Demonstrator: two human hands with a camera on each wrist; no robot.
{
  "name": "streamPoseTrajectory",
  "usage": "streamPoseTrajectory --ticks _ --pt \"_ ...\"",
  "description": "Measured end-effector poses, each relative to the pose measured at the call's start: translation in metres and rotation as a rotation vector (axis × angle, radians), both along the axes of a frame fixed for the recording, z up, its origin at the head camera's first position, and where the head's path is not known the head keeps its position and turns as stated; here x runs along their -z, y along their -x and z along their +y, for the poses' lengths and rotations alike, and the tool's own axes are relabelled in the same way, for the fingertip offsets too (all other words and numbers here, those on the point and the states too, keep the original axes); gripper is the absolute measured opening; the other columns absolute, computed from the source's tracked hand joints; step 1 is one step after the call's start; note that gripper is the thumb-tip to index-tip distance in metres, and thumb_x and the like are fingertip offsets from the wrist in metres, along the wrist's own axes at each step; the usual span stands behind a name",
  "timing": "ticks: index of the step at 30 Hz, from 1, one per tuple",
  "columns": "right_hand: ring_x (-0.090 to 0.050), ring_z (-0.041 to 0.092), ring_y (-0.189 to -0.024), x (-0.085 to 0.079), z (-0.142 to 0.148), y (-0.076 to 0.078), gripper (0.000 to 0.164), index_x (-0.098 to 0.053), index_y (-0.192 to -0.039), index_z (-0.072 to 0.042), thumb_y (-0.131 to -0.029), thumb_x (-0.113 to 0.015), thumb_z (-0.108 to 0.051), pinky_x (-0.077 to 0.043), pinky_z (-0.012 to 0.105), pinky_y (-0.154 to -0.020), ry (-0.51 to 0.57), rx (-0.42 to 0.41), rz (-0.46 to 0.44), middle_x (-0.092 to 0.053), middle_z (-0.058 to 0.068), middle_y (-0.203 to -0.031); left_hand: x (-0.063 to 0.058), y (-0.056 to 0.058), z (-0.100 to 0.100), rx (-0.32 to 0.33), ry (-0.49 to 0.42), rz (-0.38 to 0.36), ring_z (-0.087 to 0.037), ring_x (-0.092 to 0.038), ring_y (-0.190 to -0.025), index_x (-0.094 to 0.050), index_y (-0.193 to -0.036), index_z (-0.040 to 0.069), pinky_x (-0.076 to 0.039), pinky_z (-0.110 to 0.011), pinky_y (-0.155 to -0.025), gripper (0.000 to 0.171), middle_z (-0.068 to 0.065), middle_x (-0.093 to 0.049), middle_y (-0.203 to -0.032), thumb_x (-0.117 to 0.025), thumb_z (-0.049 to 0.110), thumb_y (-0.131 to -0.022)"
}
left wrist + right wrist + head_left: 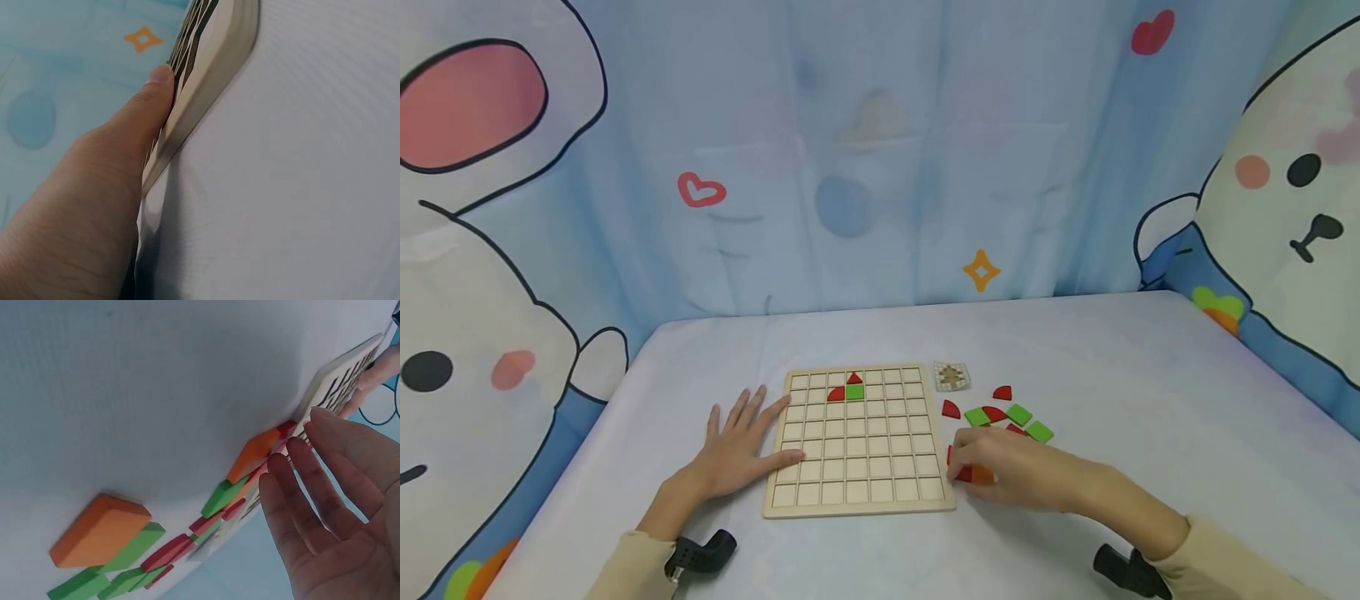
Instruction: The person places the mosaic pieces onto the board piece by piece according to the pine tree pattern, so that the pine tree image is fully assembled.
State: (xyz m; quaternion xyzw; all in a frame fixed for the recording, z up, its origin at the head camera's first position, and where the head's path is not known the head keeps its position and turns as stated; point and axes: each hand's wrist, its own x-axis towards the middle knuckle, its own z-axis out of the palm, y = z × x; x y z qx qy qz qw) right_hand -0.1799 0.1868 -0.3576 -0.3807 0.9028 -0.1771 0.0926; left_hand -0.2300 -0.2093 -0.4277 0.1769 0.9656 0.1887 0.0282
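A wooden grid board (pixel 857 469) lies on the white table. Near its far edge sit a red triangle (pixel 854 378), a green square (pixel 854 392) and a red quarter-round piece (pixel 837 394). My left hand (pixel 737 450) rests with spread fingers at the board's left edge, its thumb (pixel 159 84) on the rim. On the other side, my right hand (pixel 1018 468) reaches low over loose pieces, fingers slightly bent. Its fingertips are close by a red piece (pixel 963 473) and an orange piece (pixel 982 474) beside the board. In the right wrist view no piece shows in its grasp.
Loose red and green pieces, including a green square (pixel 1040 432) and a red quarter-round (pixel 951 409), lie right of the board. A small pattern card (pixel 952 377) is by the board's far right corner. Another orange block (pixel 100 531) shows in the right wrist view. A printed curtain (pixel 880 233) hangs behind.
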Motion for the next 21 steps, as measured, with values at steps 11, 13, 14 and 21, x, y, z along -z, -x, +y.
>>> streamPoseTrajectory --ticks 11,13,14,21 --pt "-0.057 0.008 -0.088 0.008 -0.001 0.008 0.025 -0.076 -0.105 -0.017 -0.087 -0.085 -0.003 -0.057 0.025 -0.080 0.048 0.026 -0.023 -0.064 -0.012 -0.096 0.001 -0.001 -0.001 -0.002 -0.006 0.000 -0.047 -0.005 -0.159 -0.030 -0.167 0.019 0.006 -0.077 -0.117 0.093 -0.023 -0.014 -0.173 -0.060 0.069 -0.094" --pt "-0.057 0.008 -0.087 0.010 -0.001 0.011 0.025 -0.075 -0.103 -0.017 -0.086 -0.084 -0.001 -0.057 0.025 -0.078 0.071 0.030 -0.021 -0.063 -0.012 -0.094 0.002 0.000 -0.001 0.000 -0.006 0.006 -0.047 -0.005 -0.159 -0.030 -0.167 0.019 0.006 -0.077 -0.117 0.093 -0.023 -0.014 -0.173 -0.060 0.069 -0.094" --pt "-0.056 0.008 -0.086 0.011 -0.001 0.012 0.026 -0.075 -0.103 -0.018 -0.086 -0.084 -0.001 -0.056 0.025 -0.077 0.080 0.031 -0.018 -0.063 -0.012 -0.093 0.002 0.000 -0.001 0.000 -0.005 0.008 -0.047 -0.004 -0.159 -0.030 -0.167 0.020 0.006 -0.077 -0.117 0.093 -0.022 -0.014 -0.173 -0.060 0.069 -0.094" --pt "-0.056 0.007 -0.084 0.015 -0.001 0.017 0.025 -0.074 -0.098 -0.017 -0.085 -0.084 0.002 -0.056 0.024 -0.074 0.115 0.033 -0.002 -0.063 -0.012 -0.091 0.004 0.002 -0.001 -0.014 0.006 0.004 -0.045 -0.003 -0.160 -0.030 -0.167 0.019 0.007 -0.076 -0.118 0.094 -0.021 -0.012 -0.173 -0.060 0.069 -0.093"
